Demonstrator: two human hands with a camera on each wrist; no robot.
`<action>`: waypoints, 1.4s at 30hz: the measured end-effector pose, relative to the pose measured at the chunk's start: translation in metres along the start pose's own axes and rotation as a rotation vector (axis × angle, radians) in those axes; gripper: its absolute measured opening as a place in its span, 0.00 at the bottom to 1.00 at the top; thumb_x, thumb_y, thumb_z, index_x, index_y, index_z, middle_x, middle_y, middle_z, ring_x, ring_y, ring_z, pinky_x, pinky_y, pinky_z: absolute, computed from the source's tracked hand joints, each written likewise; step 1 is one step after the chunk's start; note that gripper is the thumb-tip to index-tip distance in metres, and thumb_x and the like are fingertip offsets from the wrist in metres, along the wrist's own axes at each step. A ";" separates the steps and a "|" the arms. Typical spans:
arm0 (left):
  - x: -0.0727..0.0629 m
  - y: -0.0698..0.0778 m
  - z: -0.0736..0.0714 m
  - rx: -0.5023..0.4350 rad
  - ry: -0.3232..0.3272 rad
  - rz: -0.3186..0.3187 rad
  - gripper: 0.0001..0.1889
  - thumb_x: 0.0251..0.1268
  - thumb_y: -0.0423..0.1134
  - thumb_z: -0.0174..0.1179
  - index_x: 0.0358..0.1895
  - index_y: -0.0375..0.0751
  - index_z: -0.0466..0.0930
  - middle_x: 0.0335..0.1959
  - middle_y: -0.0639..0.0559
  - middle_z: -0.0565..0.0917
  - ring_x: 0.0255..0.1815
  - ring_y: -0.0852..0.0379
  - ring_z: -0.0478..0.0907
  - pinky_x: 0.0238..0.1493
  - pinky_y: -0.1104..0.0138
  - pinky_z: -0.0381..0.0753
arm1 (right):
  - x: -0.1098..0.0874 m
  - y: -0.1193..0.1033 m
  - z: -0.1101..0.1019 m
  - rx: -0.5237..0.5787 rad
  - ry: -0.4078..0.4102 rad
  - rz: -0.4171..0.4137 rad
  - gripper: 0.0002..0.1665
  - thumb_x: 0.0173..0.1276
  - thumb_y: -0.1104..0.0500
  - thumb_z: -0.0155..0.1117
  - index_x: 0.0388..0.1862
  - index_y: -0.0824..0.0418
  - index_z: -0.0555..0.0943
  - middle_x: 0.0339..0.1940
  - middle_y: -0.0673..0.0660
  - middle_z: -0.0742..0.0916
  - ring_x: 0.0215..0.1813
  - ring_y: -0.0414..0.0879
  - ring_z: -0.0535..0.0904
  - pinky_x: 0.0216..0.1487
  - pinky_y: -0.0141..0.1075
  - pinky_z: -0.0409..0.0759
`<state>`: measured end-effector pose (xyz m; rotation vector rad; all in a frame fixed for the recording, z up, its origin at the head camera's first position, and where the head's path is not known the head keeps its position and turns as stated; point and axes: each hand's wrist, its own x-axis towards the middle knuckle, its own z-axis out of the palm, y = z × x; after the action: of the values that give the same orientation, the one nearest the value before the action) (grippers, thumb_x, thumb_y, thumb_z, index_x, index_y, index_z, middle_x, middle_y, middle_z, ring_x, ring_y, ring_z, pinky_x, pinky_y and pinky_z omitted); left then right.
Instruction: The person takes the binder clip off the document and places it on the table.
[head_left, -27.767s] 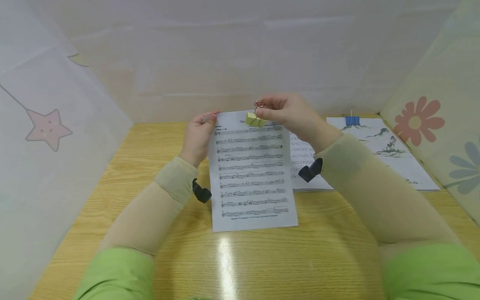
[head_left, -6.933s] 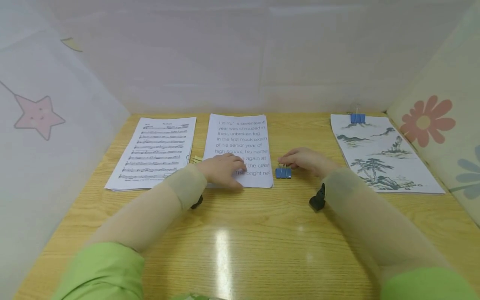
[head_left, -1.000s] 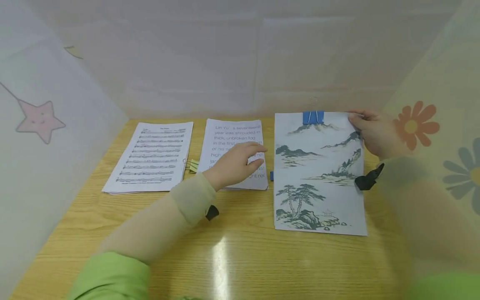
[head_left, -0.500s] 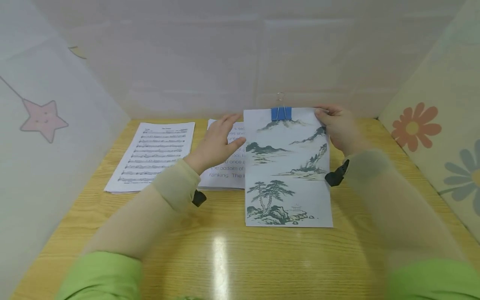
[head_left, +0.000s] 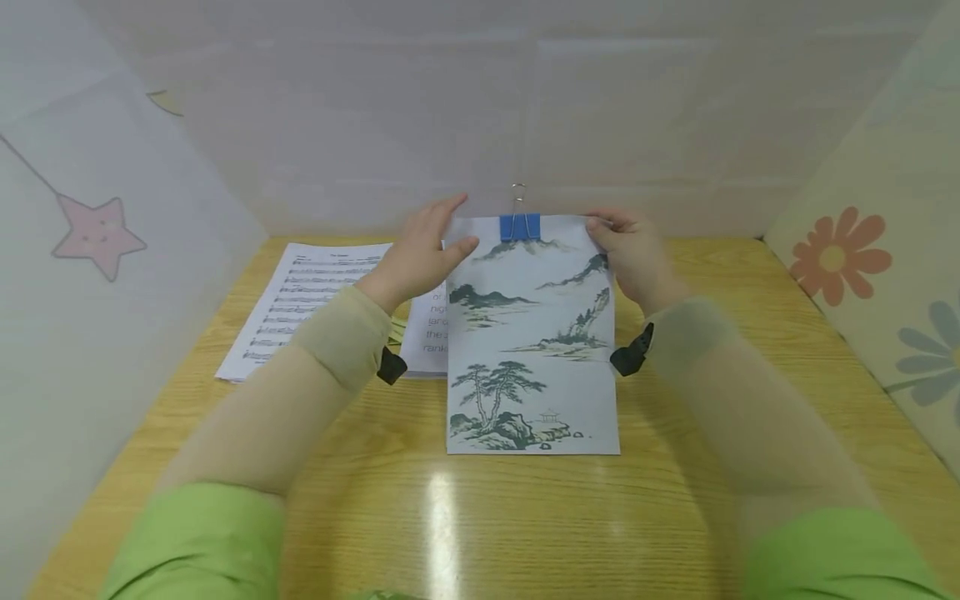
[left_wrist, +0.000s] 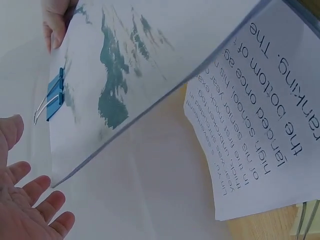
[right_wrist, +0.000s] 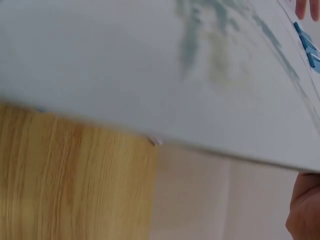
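Note:
A stack of paper with an ink landscape print (head_left: 525, 333) is held up above the table, a blue binder clip (head_left: 520, 227) on its top edge. My right hand (head_left: 636, 260) pinches the stack's upper right corner between thumb and fingers. At the upper left corner is my left hand (head_left: 422, 254), fingers spread. In the left wrist view, the left fingers (left_wrist: 36, 190) stand close to that corner without gripping it. Only a bit of the right hand (right_wrist: 306, 210) shows in the right wrist view, under the paper's edge.
Behind the left forearm lies a stack of sheet music (head_left: 318, 279) on the wooden table (head_left: 360, 467). The large-print text stack (head_left: 426, 354) is partly covered by the held one. Between them sits a yellow binder clip (head_left: 395, 332). Pale walls enclose the table.
The sheet music held earlier now lies at the left. My right hand has carried the landscape stack from the right to the middle; my left hand has moved up to its left corner.

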<state>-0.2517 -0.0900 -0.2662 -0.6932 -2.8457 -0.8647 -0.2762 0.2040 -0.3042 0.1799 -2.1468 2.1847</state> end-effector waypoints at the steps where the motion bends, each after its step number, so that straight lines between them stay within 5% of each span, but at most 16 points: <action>1: 0.002 0.000 -0.002 -0.008 -0.008 -0.015 0.36 0.73 0.55 0.48 0.77 0.48 0.46 0.76 0.48 0.54 0.75 0.49 0.49 0.73 0.56 0.50 | 0.000 0.000 0.003 -0.002 -0.005 0.004 0.17 0.73 0.59 0.57 0.56 0.64 0.79 0.51 0.55 0.78 0.47 0.45 0.77 0.43 0.30 0.79; 11: 0.029 0.010 -0.011 -0.095 -0.102 -0.163 0.34 0.73 0.59 0.44 0.77 0.52 0.50 0.72 0.54 0.65 0.72 0.53 0.58 0.69 0.58 0.61 | -0.003 0.003 0.025 -0.008 0.021 0.024 0.13 0.72 0.60 0.58 0.51 0.62 0.82 0.47 0.54 0.81 0.42 0.44 0.79 0.40 0.30 0.80; 19: 0.045 0.022 -0.018 -0.078 -0.241 -0.197 0.37 0.72 0.63 0.40 0.78 0.50 0.47 0.71 0.48 0.65 0.71 0.52 0.62 0.68 0.57 0.63 | -0.010 0.001 0.034 -0.033 0.010 0.002 0.14 0.73 0.60 0.57 0.53 0.63 0.82 0.50 0.55 0.81 0.45 0.44 0.78 0.43 0.31 0.78; 27: 0.044 0.029 -0.022 -0.419 -0.227 -0.319 0.39 0.69 0.61 0.49 0.78 0.59 0.42 0.75 0.54 0.58 0.74 0.54 0.56 0.71 0.53 0.56 | -0.011 -0.001 0.033 -0.035 0.026 -0.006 0.14 0.72 0.60 0.58 0.53 0.64 0.81 0.47 0.54 0.82 0.43 0.43 0.79 0.42 0.30 0.78; 34: 0.041 0.026 -0.025 -0.396 -0.263 -0.233 0.37 0.70 0.59 0.50 0.77 0.52 0.51 0.75 0.55 0.58 0.74 0.56 0.54 0.72 0.58 0.55 | -0.013 -0.001 0.031 -0.058 0.002 0.017 0.14 0.72 0.57 0.58 0.53 0.61 0.82 0.48 0.55 0.82 0.44 0.45 0.79 0.43 0.31 0.79; 42: 0.042 0.025 -0.025 -0.368 -0.291 -0.242 0.34 0.72 0.57 0.49 0.75 0.47 0.56 0.72 0.53 0.64 0.73 0.54 0.57 0.71 0.57 0.57 | -0.012 0.000 0.032 -0.090 -0.004 0.039 0.17 0.72 0.57 0.58 0.55 0.62 0.81 0.53 0.56 0.80 0.49 0.46 0.77 0.46 0.32 0.78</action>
<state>-0.2796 -0.0683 -0.2241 -0.5500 -3.1051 -1.4626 -0.2631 0.1729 -0.3056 0.1387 -2.2639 2.1033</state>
